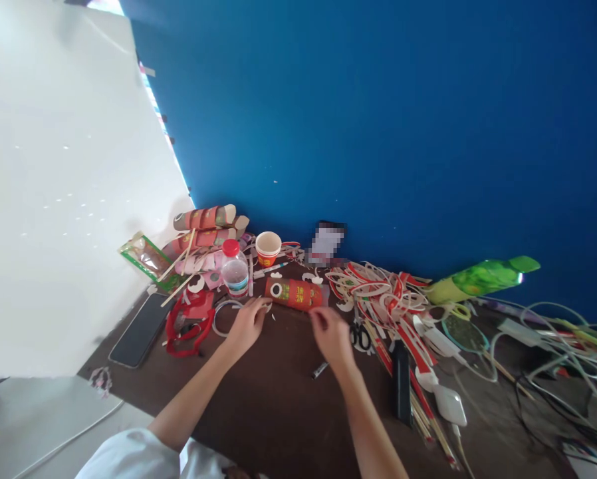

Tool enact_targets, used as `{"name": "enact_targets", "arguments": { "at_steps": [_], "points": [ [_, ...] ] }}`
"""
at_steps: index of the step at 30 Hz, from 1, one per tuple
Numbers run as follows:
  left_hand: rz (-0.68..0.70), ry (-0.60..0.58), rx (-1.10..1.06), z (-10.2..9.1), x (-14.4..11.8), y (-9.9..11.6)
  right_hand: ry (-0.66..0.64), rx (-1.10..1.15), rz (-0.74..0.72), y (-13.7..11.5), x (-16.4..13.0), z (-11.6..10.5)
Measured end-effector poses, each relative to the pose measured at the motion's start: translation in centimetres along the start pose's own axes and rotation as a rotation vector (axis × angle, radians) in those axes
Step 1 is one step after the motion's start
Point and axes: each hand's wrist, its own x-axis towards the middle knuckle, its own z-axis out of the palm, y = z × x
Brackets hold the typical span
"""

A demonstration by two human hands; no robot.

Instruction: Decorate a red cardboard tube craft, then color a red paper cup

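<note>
Red and lying on its side, the paper tube sits on the dark table near the blue wall, a white ring at its left end. The left hand reaches to that end, fingers loosely curled, tips beside the ring; whether they pinch anything cannot be told. The right hand is at the tube's right end, fingers bent together, seemingly touching its lower edge.

Just left of the left hand lie a white hoop and a red cut-out, with a phone beyond near the table's left edge. Behind the tube stand a bottle and a paper cup. Scissors lie just right of the right hand, against a tangle of red and white strips. A small marker lies under the right wrist.

Between the forearms and toward the near edge the tabletop is bare. The right side is crowded with sticks and cables.
</note>
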Motion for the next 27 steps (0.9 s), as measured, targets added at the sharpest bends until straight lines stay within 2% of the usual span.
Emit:
{"name": "enact_targets", "arguments": {
  "at_steps": [3, 6, 10, 12, 14, 18, 22, 25, 27],
  "points": [
    [0.013, 0.051, -0.099, -0.4, 0.9, 0.7, -0.149, 0.016, -0.068, -3.5, -1.1, 4.2],
    [0.009, 0.071, -0.310, -0.1, 2.8, 1.7, -0.176, -0.041, -0.020, -5.3, -1.3, 6.6],
    [0.065, 0.116, -0.421, 0.8, 7.0, 3.4, -0.221, -0.087, -0.016, -5.7, -1.3, 7.4],
    [0.119, 0.029, -0.492, 1.2, 8.8, 4.2, -0.238, -0.091, -0.030, -5.8, -1.8, 7.3],
    [0.176, 0.021, -0.453, 1.4, 9.7, 4.8, -0.243, -0.082, -0.047, -5.7, -2.4, 7.0],
    [0.229, 0.138, -0.333, 1.6, 8.3, 4.9, -0.193, -0.034, -0.051, -4.1, -2.5, 5.0],
    [0.214, 0.221, -0.316, 1.9, 5.6, 4.4, 0.002, -0.030, 0.053, 0.8, -0.2, 0.1],
    [0.257, 0.163, -0.307, 2.7, 3.8, 4.5, 0.178, -0.085, 0.151, 5.3, 0.9, -4.5],
    [0.284, 0.108, -0.305, 3.6, 2.8, 4.7, 0.240, -0.141, 0.220, 7.8, 0.3, -7.1]
  ]
}}
